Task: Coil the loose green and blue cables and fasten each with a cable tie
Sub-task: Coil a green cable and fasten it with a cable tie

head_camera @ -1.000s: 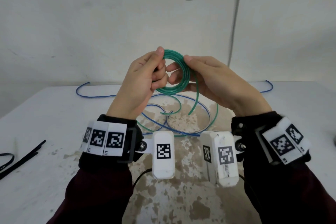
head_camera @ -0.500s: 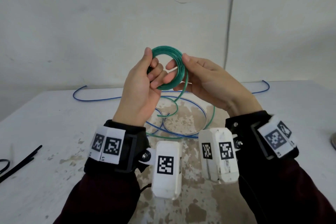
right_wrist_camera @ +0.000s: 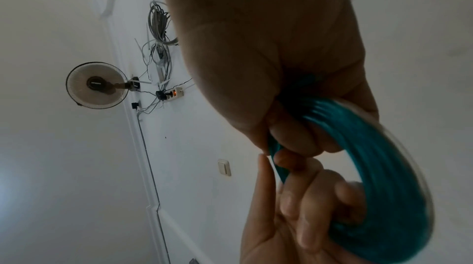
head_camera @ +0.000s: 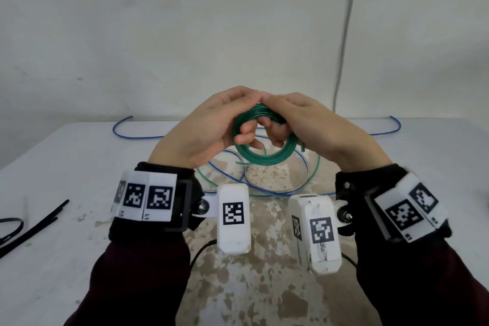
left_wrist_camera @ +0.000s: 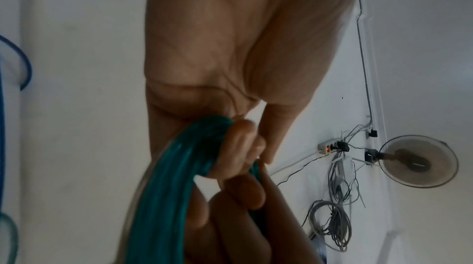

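several turns of thin green plastic-jacketed cable (head_camera: 260, 159) were gathered into a small round coil, held in the air above the white, worn-topped table (head_camera: 79, 167) between both hands. the left hand (head_camera: 211, 130) had its fingers curled through the ring and clamped on the coil's upper left side; the right hand (head_camera: 312, 127) had its fingers curled through from the other side and closed on the upper right, the two thumbs meeting over the top. a short free end of the green cable poked out at the coil's lower left, and another at its right, while a length of uncoiled green seemed to lie on the table below, tangled with the thin blue cable (head_camera: 277, 190), which looped loosely there and ran off to both far edges.

the step in hand looked like winding the green cable, likely near its close. the next move would call for one hand to keep the turns pinched together while the other reached for the black plastic cable ties (head_camera: 31, 227) lying well apart at the table's left edge; letting go too soon could let the springy coil open.

the left wrist view showed the strands bunched under the fingertips (left_wrist_camera: 238, 147), which the head view hid behind the knuckles. the right wrist view showed the coil (right_wrist_camera: 379, 177) curving round the right fingers with the left fingers (right_wrist_camera: 307, 203) threaded through it. only the head view showed the table, the blue cable and the ties.
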`<state>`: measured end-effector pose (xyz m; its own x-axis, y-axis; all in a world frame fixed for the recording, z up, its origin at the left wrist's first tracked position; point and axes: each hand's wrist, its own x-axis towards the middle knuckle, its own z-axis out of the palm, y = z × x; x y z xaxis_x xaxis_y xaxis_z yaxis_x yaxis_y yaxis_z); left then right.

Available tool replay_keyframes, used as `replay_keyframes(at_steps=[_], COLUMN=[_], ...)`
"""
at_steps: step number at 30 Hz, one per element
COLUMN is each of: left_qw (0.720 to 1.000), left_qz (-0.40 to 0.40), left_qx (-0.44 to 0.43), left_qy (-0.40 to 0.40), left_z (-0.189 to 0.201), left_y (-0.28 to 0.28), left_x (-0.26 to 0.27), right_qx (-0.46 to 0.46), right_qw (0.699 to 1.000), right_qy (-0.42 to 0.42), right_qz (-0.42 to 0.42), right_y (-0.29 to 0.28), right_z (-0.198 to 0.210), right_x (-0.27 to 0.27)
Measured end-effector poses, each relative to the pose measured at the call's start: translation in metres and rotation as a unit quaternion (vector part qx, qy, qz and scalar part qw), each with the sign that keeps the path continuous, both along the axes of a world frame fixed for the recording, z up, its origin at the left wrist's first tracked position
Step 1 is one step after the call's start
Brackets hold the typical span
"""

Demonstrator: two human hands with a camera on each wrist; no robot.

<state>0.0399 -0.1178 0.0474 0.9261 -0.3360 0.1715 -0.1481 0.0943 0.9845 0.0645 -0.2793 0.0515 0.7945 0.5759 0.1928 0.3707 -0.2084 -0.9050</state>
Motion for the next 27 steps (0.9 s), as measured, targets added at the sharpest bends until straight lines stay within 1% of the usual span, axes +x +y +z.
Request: replay_keyframes(at_steps=[2, 5, 7, 8, 10, 12, 16, 19, 22, 25, 27], left_qw=[1.000, 0.994, 0.987, 0.983, 0.975, 0.964, 0.943, 0.933, 0.940, 0.956, 0.968], left_qz=[0.011, 0.081, 0.126, 0.146, 0.179, 0.205, 0.246, 0.254, 0.239, 0.197, 0.181], left_qx=[0.009, 0.029, 0.014, -0.007, -0.060, -0.098, -0.143, -0.164, -0.170, -0.190, -0.158], left_qy=[-0.018, -0.074, -0.103, -0.109, -0.120, -0.139, -0.174, -0.193, -0.177, -0.109, -0.074], left_z=[-0.001, -0.002, -0.001, 0.000, 0.001, 0.002, 0.004, 0.006, 0.005, 0.006, 0.008], left_y=[-0.004, -0.009, -0.011, -0.010, -0.007, -0.005, -0.007, -0.009, -0.013, -0.017, -0.015], left_x=[-0.001, 0.000, 0.001, 0.002, 0.003, 0.004, 0.005, 0.005, 0.005, 0.003, 0.001], right_qx=[0.004, 0.035, 0.081, 0.110, 0.147, 0.154, 0.157, 0.171, 0.197, 0.224, 0.207], right_qw=[1.000, 0.998, 0.994, 0.991, 0.987, 0.987, 0.985, 0.980, 0.974, 0.970, 0.975], right_qy=[0.006, 0.021, 0.031, 0.038, 0.039, 0.045, 0.072, 0.089, 0.101, 0.097, 0.079], right_qz=[-0.021, -0.054, -0.069, -0.068, -0.046, -0.013, 0.024, 0.056, 0.044, -0.005, -0.033], right_y=[-0.001, 0.003, 0.005, 0.005, 0.003, 0.002, 0.001, -0.002, 0.000, 0.005, 0.008], right_z=[0.000, -0.002, -0.002, -0.002, -0.001, -0.001, -0.001, 0.001, 0.001, -0.001, -0.002], right_x=[0.001, 0.005, 0.007, 0.009, 0.010, 0.008, 0.006, 0.005, 0.006, 0.008, 0.010])
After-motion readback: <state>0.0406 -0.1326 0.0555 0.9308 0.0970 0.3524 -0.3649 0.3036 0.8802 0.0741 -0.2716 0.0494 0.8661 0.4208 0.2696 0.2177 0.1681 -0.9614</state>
